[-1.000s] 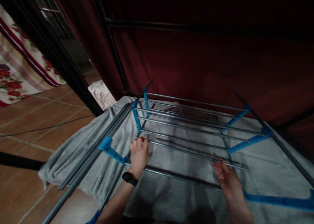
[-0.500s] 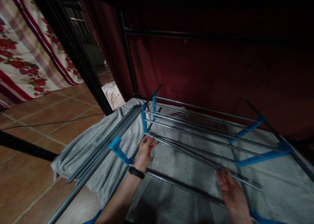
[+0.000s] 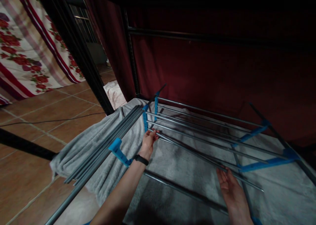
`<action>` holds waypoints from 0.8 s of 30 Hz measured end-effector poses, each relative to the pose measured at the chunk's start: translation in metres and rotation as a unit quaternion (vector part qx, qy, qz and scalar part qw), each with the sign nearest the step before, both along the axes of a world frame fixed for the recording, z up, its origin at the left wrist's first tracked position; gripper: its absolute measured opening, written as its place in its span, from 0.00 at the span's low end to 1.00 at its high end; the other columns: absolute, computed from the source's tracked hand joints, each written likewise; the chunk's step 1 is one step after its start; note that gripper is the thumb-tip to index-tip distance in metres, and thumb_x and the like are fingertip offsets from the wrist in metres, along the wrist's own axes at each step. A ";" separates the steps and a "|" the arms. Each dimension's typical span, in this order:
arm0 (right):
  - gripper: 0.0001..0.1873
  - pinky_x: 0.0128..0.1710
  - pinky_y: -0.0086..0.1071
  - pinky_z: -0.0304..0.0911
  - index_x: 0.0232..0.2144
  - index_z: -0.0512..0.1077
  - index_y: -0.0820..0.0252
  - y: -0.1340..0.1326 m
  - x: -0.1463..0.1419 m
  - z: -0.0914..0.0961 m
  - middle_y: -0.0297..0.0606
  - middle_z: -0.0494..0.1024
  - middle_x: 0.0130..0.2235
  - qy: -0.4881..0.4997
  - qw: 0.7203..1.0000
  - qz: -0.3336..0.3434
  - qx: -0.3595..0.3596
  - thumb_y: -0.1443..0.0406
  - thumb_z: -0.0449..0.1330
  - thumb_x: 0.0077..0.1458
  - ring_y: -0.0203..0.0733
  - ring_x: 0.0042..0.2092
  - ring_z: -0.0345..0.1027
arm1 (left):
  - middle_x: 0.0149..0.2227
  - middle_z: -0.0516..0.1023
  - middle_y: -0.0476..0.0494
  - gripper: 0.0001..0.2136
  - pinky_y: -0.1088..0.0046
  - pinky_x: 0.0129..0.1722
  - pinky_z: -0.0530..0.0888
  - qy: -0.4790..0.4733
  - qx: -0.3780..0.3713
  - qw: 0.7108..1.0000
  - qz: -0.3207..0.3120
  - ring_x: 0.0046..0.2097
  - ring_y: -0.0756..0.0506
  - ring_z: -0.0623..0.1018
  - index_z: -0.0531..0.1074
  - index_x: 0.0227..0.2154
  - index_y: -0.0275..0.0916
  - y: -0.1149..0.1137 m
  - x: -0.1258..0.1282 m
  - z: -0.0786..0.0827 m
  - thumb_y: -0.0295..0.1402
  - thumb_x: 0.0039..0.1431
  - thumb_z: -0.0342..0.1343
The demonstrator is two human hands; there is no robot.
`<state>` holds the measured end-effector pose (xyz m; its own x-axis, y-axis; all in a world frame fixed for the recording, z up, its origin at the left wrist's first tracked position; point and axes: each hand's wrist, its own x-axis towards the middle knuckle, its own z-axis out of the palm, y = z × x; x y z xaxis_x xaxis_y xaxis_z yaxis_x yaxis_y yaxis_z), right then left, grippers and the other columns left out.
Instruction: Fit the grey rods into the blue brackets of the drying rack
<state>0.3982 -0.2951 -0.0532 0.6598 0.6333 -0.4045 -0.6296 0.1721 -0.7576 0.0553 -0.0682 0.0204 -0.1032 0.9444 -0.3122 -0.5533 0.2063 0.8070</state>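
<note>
A metal clothes-drying rack [image 3: 197, 126] with grey rods and blue plastic joints stands over a grey towel [image 3: 172, 162]. My left hand [image 3: 148, 141], a black watch on its wrist, is closed round the left end of one thin grey rod [image 3: 192, 151] near the rack's blue corner piece [image 3: 145, 119]. My right hand [image 3: 230, 185] lies palm up under the same rod's right part, fingers curled against it. The rod slants from upper left to lower right across the rack.
A folded wing of the rack [image 3: 103, 146] slopes down to the left over the towel. Behind stand a dark red cloth wall [image 3: 209, 63] and a black post [image 3: 74, 50]. A flowered sheet [image 3: 24, 50] hangs at left above tiled floor [image 3: 37, 119] with a cable.
My left hand has moved up and away along the rack toward the blue corner piece, carrying the rod's end. My right hand stays under the rod. The view has shifted left.
</note>
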 end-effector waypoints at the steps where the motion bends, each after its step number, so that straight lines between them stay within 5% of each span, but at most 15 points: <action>1: 0.08 0.52 0.34 0.78 0.35 0.81 0.52 0.002 0.000 0.000 0.30 0.85 0.41 -0.005 1.000 0.000 0.001 0.60 0.74 0.53 0.38 0.46 0.80 | 0.32 0.83 0.44 0.08 0.77 0.31 0.75 -0.002 -0.001 1.000 0.003 0.27 0.52 0.78 0.74 0.33 0.36 0.001 0.000 0.000 0.24 0.57 0.68; 14: 0.15 0.56 0.40 0.76 0.33 0.81 0.54 0.008 0.001 0.006 0.31 0.85 0.39 -0.034 0.999 -0.006 -0.003 0.59 0.80 0.43 0.42 0.46 0.81 | 0.33 0.83 0.42 0.05 0.79 0.30 0.77 -0.019 -0.003 1.000 0.007 0.27 0.53 0.78 0.73 0.34 0.35 0.005 0.000 -0.003 0.22 0.60 0.63; 24: 0.13 0.56 0.34 0.76 0.31 0.81 0.53 0.010 -0.003 0.018 0.30 0.85 0.39 -0.051 0.998 0.003 0.025 0.61 0.79 0.44 0.38 0.46 0.81 | 0.33 0.83 0.43 0.06 0.79 0.28 0.76 -0.042 -0.012 0.999 0.009 0.27 0.52 0.79 0.72 0.35 0.37 0.006 -0.001 0.002 0.19 0.60 0.61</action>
